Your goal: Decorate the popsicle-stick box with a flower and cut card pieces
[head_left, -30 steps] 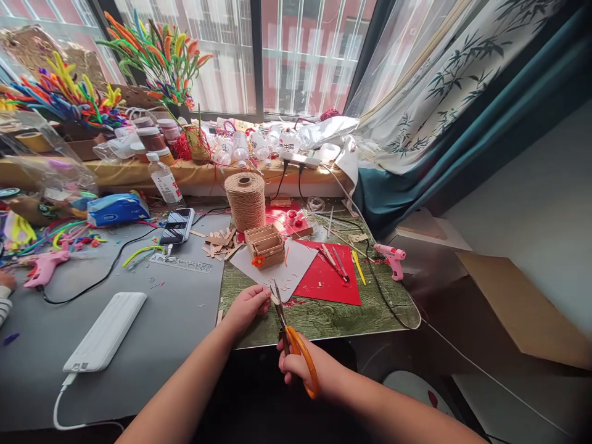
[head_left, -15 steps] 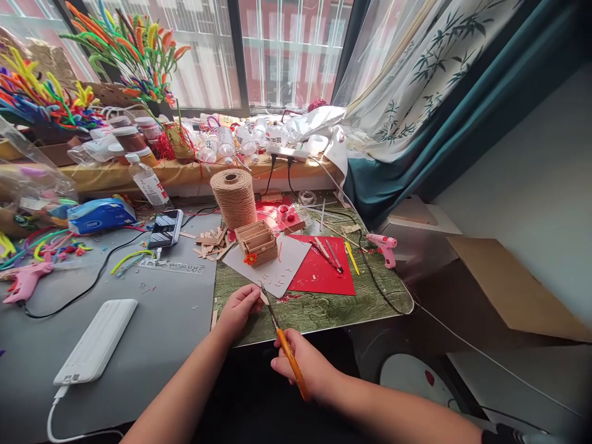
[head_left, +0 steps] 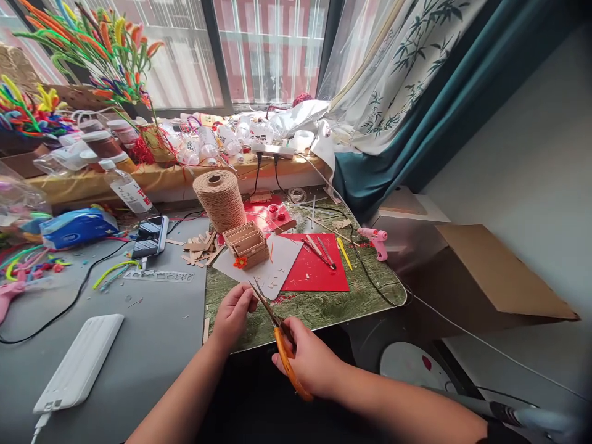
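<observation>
Your right hand (head_left: 308, 364) grips the orange scissors (head_left: 277, 330) (blades parted); your left hand (head_left: 234, 311) pinches a small wooden piece (head_left: 254, 295), uncut.

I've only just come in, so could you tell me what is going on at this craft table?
A person is cutting with orange-handled scissors in the right hand, the blades open toward the left hand, which pinches something too small to make out. This is at the near edge of a green mat. On the mat behind lie a small wooden box on white paper, a red sheet, a spool of twine and a pink glue gun.
</observation>
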The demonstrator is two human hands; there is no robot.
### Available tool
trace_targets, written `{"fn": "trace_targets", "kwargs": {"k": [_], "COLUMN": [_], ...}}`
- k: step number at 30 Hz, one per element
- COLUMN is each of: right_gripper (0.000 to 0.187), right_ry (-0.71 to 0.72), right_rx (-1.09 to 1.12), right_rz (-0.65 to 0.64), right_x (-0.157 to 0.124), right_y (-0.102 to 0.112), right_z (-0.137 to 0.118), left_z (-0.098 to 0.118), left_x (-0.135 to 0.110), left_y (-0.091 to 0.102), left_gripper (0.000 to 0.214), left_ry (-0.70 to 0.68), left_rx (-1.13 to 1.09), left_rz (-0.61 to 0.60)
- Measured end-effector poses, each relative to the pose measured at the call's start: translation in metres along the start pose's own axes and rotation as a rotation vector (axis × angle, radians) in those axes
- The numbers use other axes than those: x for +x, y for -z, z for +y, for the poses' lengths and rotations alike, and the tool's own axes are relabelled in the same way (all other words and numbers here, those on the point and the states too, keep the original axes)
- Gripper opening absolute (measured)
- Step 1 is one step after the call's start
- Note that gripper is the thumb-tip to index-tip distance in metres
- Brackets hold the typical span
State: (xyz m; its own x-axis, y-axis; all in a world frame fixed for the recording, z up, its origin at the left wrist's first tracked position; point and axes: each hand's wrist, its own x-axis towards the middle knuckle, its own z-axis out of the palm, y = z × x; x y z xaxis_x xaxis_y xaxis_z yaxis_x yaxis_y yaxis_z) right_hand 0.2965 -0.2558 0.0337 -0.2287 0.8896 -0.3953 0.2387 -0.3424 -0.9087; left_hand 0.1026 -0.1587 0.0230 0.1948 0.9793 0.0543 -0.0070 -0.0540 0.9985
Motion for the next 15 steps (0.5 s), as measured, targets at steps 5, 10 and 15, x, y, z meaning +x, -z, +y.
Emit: {"fn": "trace_targets", "kwargs": {"k": [5,10,15], "right_gripper": [0.044,0.047,0.044], "right_ry": [-0.062,-0.107,-0.114], "right_rx": [0.165,0.354,0.415], "right_rz": [-0.119,-0.238,-0.246], "right_x": [-0.002,0.001,0.002], "right_y": [0.002,0.001,-0.002], "right_z": [-0.011,-0.011,-0.006], "left_z": [0.002,0.001,0.001], "left_x": [-0.004,-0.004,-0.004], "left_y": [-0.008,-0.012,-0.011], "left_gripper": [0.034,0.035,0.035], "left_ry": [0.002,0.047,0.081], "left_rx": [0.033,0.080,0.103], "left_rz": [0.058,0.080,0.092]}}
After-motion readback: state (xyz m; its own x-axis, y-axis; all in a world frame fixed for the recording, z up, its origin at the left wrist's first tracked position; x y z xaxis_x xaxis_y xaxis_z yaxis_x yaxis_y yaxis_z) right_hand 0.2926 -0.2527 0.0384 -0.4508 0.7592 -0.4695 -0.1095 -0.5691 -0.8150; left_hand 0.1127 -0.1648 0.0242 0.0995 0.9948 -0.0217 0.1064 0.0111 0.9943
